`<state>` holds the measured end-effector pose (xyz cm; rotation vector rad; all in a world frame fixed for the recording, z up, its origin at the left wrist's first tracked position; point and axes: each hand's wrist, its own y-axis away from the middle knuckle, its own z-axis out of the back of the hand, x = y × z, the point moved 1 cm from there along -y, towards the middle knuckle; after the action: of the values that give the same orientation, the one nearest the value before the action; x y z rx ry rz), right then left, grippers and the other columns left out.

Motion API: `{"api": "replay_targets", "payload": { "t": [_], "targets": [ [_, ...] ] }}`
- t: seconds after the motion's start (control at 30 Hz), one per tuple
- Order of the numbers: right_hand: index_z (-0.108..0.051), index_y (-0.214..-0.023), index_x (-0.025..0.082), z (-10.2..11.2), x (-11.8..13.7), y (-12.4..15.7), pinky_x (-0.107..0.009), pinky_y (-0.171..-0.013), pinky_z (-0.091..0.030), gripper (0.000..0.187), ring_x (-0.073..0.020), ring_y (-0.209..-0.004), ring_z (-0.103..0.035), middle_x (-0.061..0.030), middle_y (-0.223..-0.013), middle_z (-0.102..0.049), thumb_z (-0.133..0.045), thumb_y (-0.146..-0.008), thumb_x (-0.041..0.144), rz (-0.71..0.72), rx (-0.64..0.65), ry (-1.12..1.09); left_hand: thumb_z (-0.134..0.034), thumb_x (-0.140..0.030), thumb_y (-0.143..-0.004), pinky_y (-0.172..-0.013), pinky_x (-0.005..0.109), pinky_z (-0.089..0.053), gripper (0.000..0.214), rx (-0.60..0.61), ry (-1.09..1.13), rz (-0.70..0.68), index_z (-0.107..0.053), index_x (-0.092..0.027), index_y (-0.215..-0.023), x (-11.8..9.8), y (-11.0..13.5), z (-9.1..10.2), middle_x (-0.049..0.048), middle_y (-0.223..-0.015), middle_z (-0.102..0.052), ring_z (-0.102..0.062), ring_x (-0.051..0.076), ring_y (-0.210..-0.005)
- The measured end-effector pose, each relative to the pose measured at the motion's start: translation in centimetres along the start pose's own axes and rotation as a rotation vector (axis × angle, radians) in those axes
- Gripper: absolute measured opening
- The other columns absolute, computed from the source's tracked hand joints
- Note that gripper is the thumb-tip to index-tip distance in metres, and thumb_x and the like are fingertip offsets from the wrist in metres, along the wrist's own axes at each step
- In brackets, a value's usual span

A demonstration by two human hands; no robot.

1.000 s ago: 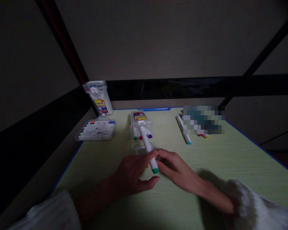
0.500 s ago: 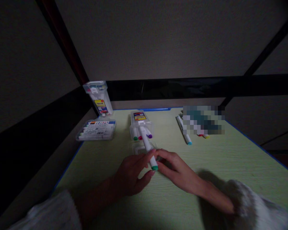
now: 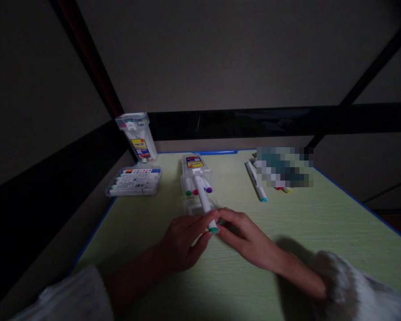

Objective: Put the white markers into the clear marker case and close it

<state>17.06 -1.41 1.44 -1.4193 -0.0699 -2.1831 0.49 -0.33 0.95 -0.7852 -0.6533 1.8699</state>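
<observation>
A white marker [image 3: 203, 196] with a green end cap slants away from me, its far tip over the opening of a clear plastic case [image 3: 189, 174]. Fingertips of my left hand [image 3: 187, 240] press on its near end from the left. My right hand [image 3: 245, 234] pinches the same end from the right, with thumb and index finger at the green cap. Inside the case lie several markers [image 3: 188, 193] with green, pink and purple ends. The clear open lid [image 3: 191, 206] of the case rests on the table, partly hidden behind my fingers.
At the back left stands a filled marker case [image 3: 140, 138]; another flat case of markers [image 3: 135, 182] lies before it. To the right is a loose marker [image 3: 256, 182] with a blue end, beside a blurred-out patch [image 3: 282, 168]. A blue edge [image 3: 217, 152] borders the table.
The marker has slid slightly away from me, toward the case. My left thumb has shifted up and left a little, while my right hand stays nearly in place.
</observation>
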Motion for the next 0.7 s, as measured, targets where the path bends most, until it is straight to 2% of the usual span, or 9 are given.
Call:
{"api": "replay_targets", "payload": {
  "t": [0.3, 0.7],
  "targets": [
    [-0.059, -0.094, 0.019, 0.14, 0.4, -0.07, -0.03, -0.074, -0.042, 0.017, -0.0143, -0.082, -0.053, -0.0029, -0.086, -0.06, -0.045, -0.085, 0.023, 0.007, 0.01, 0.009, -0.039, -0.013, -0.086, -0.055, 0.024, -0.048, 0.028, -0.047, -0.06, 0.014, -0.051, -0.012, -0.112, 0.09, -0.04, 0.1, 0.0044, -0.07, -0.063, -0.058, 0.013, -0.059],
    [-0.058, -0.089, 0.018, 0.05, 0.39, -0.08, -0.029, -0.073, -0.042, 0.014, -0.0143, -0.081, -0.054, -0.0034, -0.085, -0.059, -0.045, -0.085, 0.024, -0.007, 0.006, 0.025, -0.039, -0.013, -0.087, -0.057, 0.025, -0.047, 0.027, -0.044, -0.077, 0.049, -0.052, -0.013, -0.11, 0.13, -0.11, -0.1, 0.0041, -0.071, -0.062, -0.057, 0.013, -0.061]
  ]
}}
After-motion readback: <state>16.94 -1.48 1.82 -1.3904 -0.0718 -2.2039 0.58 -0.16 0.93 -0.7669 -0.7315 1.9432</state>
